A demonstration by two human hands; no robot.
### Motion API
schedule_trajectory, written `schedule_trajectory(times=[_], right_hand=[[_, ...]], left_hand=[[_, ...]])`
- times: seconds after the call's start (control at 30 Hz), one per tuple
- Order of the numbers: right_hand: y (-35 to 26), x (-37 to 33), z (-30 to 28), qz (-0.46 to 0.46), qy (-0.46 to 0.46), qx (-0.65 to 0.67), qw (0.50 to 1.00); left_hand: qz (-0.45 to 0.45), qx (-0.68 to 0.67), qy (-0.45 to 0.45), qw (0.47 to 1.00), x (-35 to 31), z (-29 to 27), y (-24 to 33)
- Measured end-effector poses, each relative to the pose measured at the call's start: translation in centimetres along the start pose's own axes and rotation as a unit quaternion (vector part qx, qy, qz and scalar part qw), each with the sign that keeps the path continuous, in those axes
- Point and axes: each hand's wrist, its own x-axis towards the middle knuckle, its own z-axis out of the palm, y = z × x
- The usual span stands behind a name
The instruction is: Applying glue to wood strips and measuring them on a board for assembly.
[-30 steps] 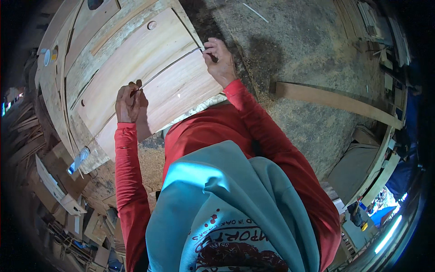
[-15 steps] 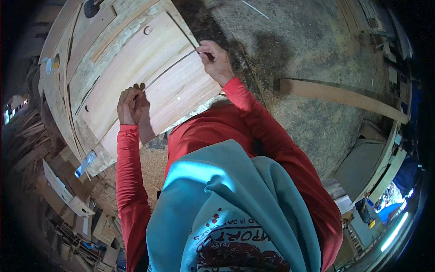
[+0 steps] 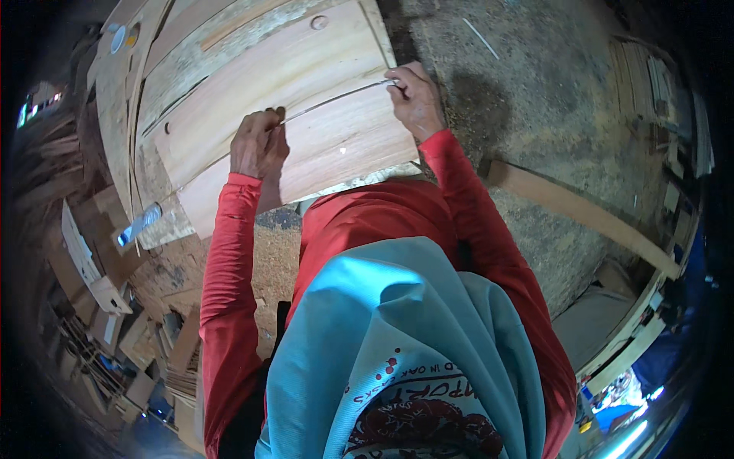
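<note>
Two pale wooden panels, an upper one (image 3: pixel 252 99) with round marks and a lower one (image 3: pixel 336 141), lie side by side on the worktable. A thin dark line (image 3: pixel 332 99) runs between them; I cannot tell if it is only a gap or a slim strip. My left hand (image 3: pixel 258 144) is closed, its fingertips pinched at this line near mid-length. At the line's right end, by the panel edge, my right hand (image 3: pixel 417 98) is also pinched closed. Whatever either hand grips is too small to name.
A clear plastic bottle (image 3: pixel 141 223) lies at the table's left corner. Long wood strips (image 3: pixel 229 29) and a small white cup (image 3: pixel 117 38) are farther back. A plank (image 3: pixel 581 210) rests on the floor at right. Wood scraps (image 3: pixel 84 260) are piled at left.
The view has shifted, so table and panels appear farther right and higher. Both hands stay pinched at the line between the panels, with the left seemingly at much the same spot.
</note>
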Motion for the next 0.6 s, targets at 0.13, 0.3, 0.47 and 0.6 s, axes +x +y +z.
schedule_trajectory(times=[0.13,0.3,0.47,0.6], right_hand=[[-0.6,0.4,-0.3,-0.090,0.029,-0.069,0.993],[-3.4,1.2,-0.2,-0.235,0.090,-0.154,0.955],[-8.6,1.7,3.7,-0.126,-0.040,-0.037,0.990],[-12.2,1.6,9.1,-0.199,-0.121,-0.031,0.972]], left_hand=[[-0.011,0.012,0.015,1.000,-1.4,-2.0,0.1],[-0.120,0.082,0.134,0.980,-8.0,-5.5,-1.7],[-0.244,0.014,0.264,0.933,-16.9,-6.4,-4.2],[-0.408,-0.073,0.312,0.855,-21.7,-7.1,-6.5]])
